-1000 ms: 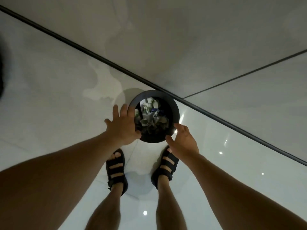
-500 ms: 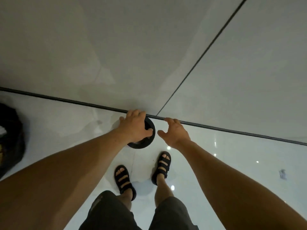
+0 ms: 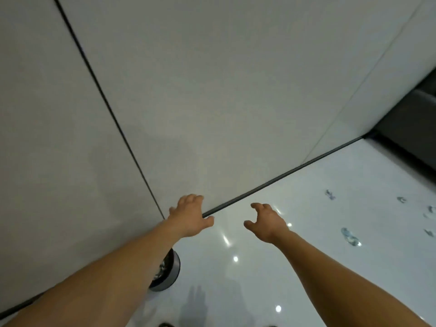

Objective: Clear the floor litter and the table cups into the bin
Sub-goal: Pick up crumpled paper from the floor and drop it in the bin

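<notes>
A pale grey wall (image 3: 212, 90) fills most of your view, split by a thin dark seam (image 3: 106, 102) running down toward your left wrist. Below it lies the glossy white floor (image 3: 330, 267), which meets the wall along a dark strip (image 3: 283, 177). At the far right edge a dark grey piece of furniture (image 3: 405, 119) stands on the floor; what it is cannot be told.

Your two bare forearms reach forward from the bottom corners. The bin (image 3: 173, 272), round and dark with a silvery side, stands on the floor near the foot of the wall, mostly hidden under your left forearm. Crumpled litter shows inside it.

Your left hand (image 3: 191, 218) hangs in the air in front of the join of wall and floor. Its fingers are loosely curled, its thumb is out to the side, and it holds nothing. Your right hand (image 3: 266, 223) hovers over the floor just beside it, apart from it, with fingers likewise loosely bent and nothing in its grasp.

Small scraps of floor litter (image 3: 350, 237) lie scattered on the floor to your right, well apart from the bin and from both hands. They are blurred.
</notes>
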Demonstrator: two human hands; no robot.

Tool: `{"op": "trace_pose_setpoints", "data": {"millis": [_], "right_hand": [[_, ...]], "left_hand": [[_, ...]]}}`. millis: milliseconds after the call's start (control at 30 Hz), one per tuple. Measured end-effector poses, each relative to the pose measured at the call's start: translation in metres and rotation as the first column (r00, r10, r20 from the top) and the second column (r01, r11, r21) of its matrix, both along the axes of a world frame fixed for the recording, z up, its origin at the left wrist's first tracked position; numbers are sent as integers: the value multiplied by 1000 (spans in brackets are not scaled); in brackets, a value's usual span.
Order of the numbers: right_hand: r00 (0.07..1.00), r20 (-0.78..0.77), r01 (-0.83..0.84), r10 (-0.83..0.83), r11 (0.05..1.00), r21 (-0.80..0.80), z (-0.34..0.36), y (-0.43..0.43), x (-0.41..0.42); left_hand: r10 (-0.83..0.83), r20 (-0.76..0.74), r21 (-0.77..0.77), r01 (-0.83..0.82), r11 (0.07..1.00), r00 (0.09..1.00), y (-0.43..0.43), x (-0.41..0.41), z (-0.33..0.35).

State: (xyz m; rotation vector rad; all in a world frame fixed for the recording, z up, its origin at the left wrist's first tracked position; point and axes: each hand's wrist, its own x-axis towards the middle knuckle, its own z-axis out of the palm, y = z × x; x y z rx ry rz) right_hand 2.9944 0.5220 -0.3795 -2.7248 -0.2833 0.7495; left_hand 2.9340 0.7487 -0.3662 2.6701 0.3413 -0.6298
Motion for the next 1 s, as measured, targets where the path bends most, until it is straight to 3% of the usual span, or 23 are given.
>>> {"op": "trace_pose_setpoints", "data": {"millis": [233, 500, 767, 1000], "right_hand": [[977, 77, 198, -198, 980, 3, 25, -183, 21], [898, 104, 428, -427, 904, 16, 36, -343, 33], [817, 72, 575, -573, 818, -22, 28, -441, 67], [727, 107, 687, -678, 718, -112, 42, -522, 130]], "left_hand": [[-260, 62, 76, 255, 964, 964, -175, 84, 48], [-513, 135, 97, 503, 859, 848, -352, 149, 69], [-648, 49, 34, 647, 762, 760, -457, 224, 50], [-691, 162, -60, 706, 706, 705, -541, 333, 64]]}}
